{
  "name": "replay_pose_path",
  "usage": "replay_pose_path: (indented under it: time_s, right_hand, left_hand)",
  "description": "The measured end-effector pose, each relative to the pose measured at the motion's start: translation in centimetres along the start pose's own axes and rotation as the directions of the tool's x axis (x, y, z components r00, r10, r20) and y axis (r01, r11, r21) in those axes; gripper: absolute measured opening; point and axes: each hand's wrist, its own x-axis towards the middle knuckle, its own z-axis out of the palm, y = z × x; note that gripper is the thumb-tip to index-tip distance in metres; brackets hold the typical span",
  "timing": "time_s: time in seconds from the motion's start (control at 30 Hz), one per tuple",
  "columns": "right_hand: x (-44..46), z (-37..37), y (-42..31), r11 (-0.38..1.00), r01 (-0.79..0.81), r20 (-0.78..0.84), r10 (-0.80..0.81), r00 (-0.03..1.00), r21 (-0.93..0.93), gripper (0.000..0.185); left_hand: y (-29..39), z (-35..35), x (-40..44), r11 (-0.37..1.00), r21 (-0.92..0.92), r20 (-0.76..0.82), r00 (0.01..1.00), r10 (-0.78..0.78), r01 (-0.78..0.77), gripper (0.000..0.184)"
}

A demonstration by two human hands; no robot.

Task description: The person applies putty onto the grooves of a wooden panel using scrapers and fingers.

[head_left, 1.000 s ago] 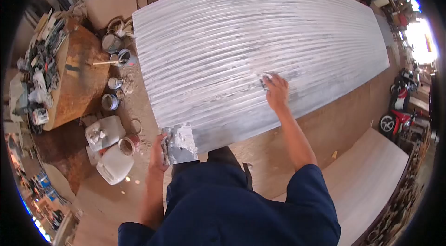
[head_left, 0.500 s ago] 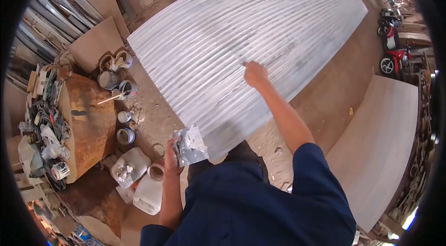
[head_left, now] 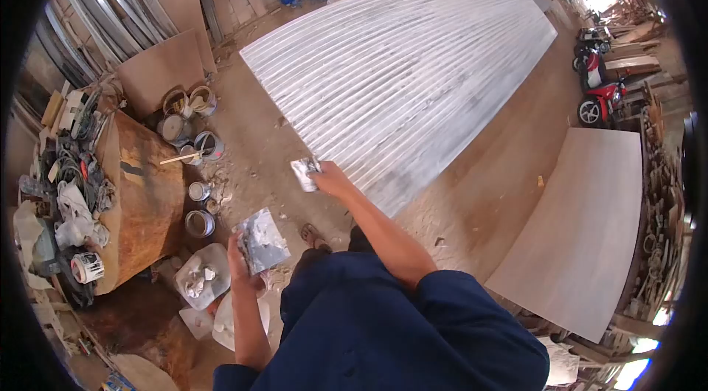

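Observation:
My left hand (head_left: 237, 261) grips the edge of a square putty board (head_left: 265, 245) smeared with silvery-grey filler. Closed round a flat, wide putty scraper (head_left: 302, 173), my right hand (head_left: 332, 179) is by the near left edge of a large ribbed panel (head_left: 420, 59). White and grey streaks run along the panel's ridges. The scraper's blade looks coated in pale filler, and my fingers cover its grip end. Between the scraper and the board there is a gap.
Paint cans (head_left: 199, 223) and a tub with a stick (head_left: 209, 146) stand at left beside a large wooden block (head_left: 147, 206). Plastic jugs (head_left: 203, 273) lie near my feet. To the right are a plain flat sheet (head_left: 582, 221) and a red motorbike (head_left: 606, 96).
My right hand has come back from the panel's middle to its near left edge, showing the scraper. The board in my left hand has shifted left, and the view has moved.

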Motion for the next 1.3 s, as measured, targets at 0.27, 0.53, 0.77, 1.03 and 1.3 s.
replay_pose_path:
  time_s: [0.27, 0.53, 0.77, 1.03, 1.3]
  right_hand:
    - [-6.1, -4.5, -7.1, 0.129, 0.068, -0.022, -0.326, 0.945, 0.989, 0.037]
    - [-10.6, -29.2, -5.1, 0.119, 0.630, -0.618, -0.125, 0.777, 0.768, 0.031]
    - [-9.3, -50.5, 1.8, 0.720, 0.691, -0.866, -0.386, 0.317, -0.067, 0.030]
    - [-1.5, -63.0, 12.8, 0.442, 0.308, -0.213, -0.798, 0.563, -0.842, 0.046]
    - [2.2, -62.2, 16.5, 0.262, 0.230, -0.050, -0.754, 0.655, -0.937, 0.052]
  left_hand:
    - [-0.2, -2.5, -0.8, 0.992, -0.125, -0.033, 0.999, 0.001, -0.005, 0.036]
    - [-3.3, -1.3, 1.4, 0.994, -0.105, -0.017, 0.999, 0.032, -0.034, 0.034]
    - [-9.3, 9.5, 2.2, 0.977, -0.162, -0.084, 0.988, 0.128, -0.140, 0.036]
    - [-20.3, 20.9, 3.0, 0.921, -0.284, -0.218, 0.953, 0.209, -0.267, 0.032]
    - [-23.8, 29.1, 2.9, 0.953, -0.203, -0.325, 0.934, 0.149, -0.223, 0.037]
